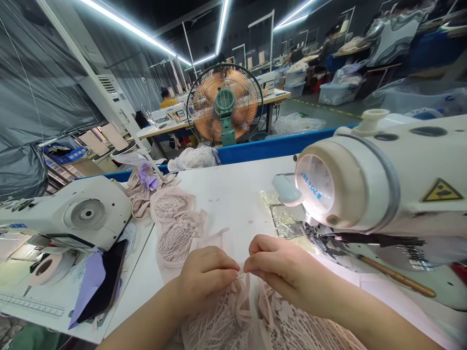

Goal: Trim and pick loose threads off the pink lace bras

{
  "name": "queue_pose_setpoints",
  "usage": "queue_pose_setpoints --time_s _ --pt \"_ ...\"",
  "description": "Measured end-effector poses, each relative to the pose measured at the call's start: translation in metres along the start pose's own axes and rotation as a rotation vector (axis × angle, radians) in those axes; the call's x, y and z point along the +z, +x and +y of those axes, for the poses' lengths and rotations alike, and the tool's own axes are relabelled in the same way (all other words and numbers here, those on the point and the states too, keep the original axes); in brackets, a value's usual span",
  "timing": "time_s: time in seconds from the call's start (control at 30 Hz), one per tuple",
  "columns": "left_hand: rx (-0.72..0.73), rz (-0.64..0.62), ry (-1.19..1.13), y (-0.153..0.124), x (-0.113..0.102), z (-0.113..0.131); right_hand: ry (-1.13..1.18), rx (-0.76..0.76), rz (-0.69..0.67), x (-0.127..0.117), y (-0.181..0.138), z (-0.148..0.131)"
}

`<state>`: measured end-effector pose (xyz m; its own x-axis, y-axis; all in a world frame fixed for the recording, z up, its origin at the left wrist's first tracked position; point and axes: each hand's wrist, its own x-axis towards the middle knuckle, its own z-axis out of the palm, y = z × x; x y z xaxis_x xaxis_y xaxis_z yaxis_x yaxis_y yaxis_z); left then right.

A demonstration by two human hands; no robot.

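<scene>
My left hand [207, 272] and my right hand [279, 267] meet at the table's front, fingertips nearly touching. Both are closed in a pinch on the thin upper edge of a pale pink lace bra [215, 323], which hangs down towards me with its straps bunched between my arms. The exact bit between my fingertips is too small to make out. Beyond my left hand, another pale pink lace bra [178, 231] lies on the white table [237, 194]. Right of my right hand stands a white sewing machine [350, 184] with its lamp lit.
A second sewing machine [91, 211] stands at left, by a tape roll [53, 267], a dark phone-like slab [105, 282] and purple paper [89, 287]. A wooden-handled tool [397, 276] lies at right. Behind the table are a large fan [224, 104] and a blue trough edge [270, 146].
</scene>
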<state>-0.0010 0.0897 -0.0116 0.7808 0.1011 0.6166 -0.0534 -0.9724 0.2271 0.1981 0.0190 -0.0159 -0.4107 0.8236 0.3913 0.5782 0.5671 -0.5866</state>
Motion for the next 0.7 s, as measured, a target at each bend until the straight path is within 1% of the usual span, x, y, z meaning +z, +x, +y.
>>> queue_pose_setpoints --time_s 0.47,0.7 --pt "-0.001 0.010 -0.025 -0.0019 0.0008 -0.0008 -0.006 0.002 -0.013 0.0007 -0.0001 -0.0008" --pt "-0.012 0.000 -0.043 0.0007 0.0018 -0.0007 -0.054 0.003 -0.030 0.0006 -0.0003 -0.0021"
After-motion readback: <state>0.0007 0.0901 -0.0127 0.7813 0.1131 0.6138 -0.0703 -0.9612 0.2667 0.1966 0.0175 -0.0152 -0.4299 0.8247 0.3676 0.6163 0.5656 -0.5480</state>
